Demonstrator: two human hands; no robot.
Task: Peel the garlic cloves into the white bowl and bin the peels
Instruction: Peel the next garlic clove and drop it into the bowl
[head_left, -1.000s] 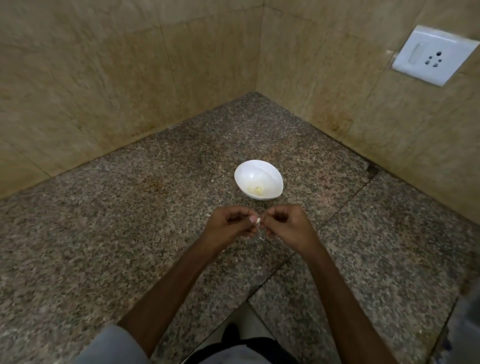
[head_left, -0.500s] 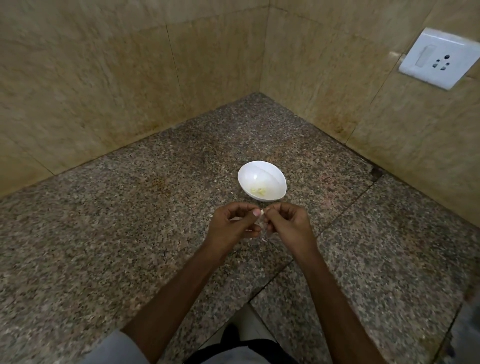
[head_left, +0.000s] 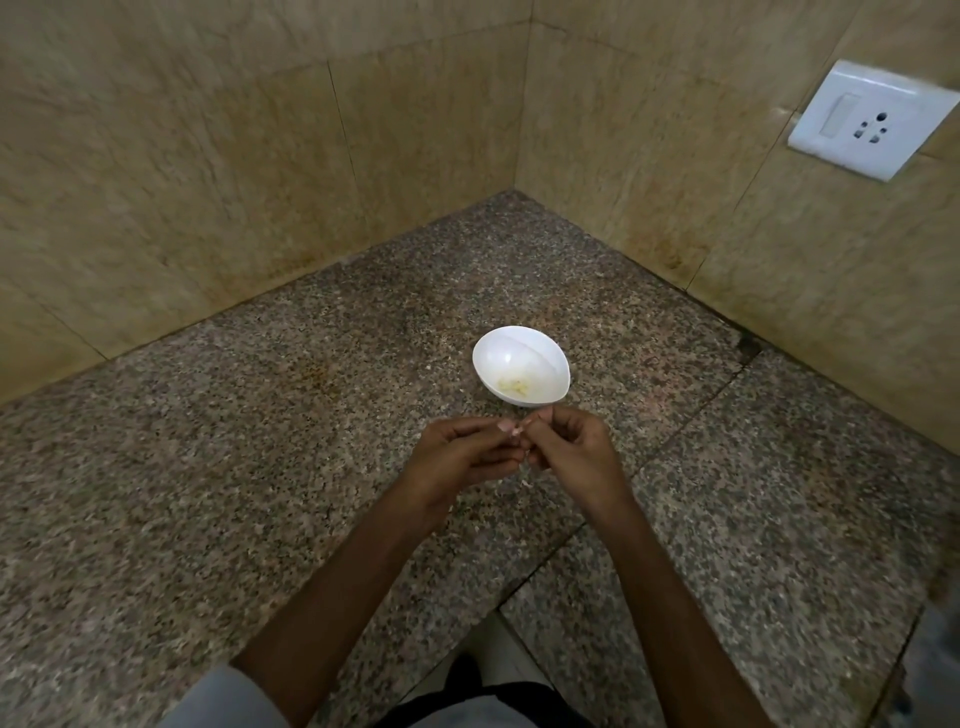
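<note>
A white bowl (head_left: 521, 364) stands on the granite counter (head_left: 260, 467) near the corner, with a few pale peeled garlic cloves (head_left: 514, 385) at its bottom. Just in front of the bowl my left hand (head_left: 462, 454) and my right hand (head_left: 574, 449) meet fingertip to fingertip. Between them they pinch a small garlic clove (head_left: 517, 431), mostly hidden by the fingers. Both hands have their fingers curled. A scrap of peel (head_left: 526, 482) lies on the counter below the hands.
Beige tiled walls close the counter at the back and right, meeting in a corner (head_left: 522, 187). A white switch and socket plate (head_left: 870, 119) sits high on the right wall. The counter's front edge has a notch (head_left: 498, 639) near my body.
The hands have stayed together in front of the bowl, with the fingers shifting slightly on the clove. The view has drifted a little.
</note>
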